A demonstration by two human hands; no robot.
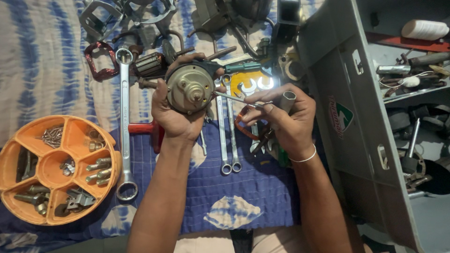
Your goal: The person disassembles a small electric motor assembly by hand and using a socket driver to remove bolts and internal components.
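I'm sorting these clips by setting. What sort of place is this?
Probably a small repair workshop, worked on the floor. A left hand holds a small round motor above spanners spread on a blue cloth, with an orange tray of bolts and an open grey toolbox alongside.

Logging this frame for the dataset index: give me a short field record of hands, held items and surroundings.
left hand: left hand grips a round grey metal motor housing, shaft boss facing the camera
right hand: right hand holds a grey metal tube socket and a thin metal rod whose tip reaches the housing's edge
surface: blue and white tie-dye cloth
near left: round orange plastic compartment tray with bolts and screws; long silver ring spanner
between the hands: silver combination spanners
right: open grey metal toolbox
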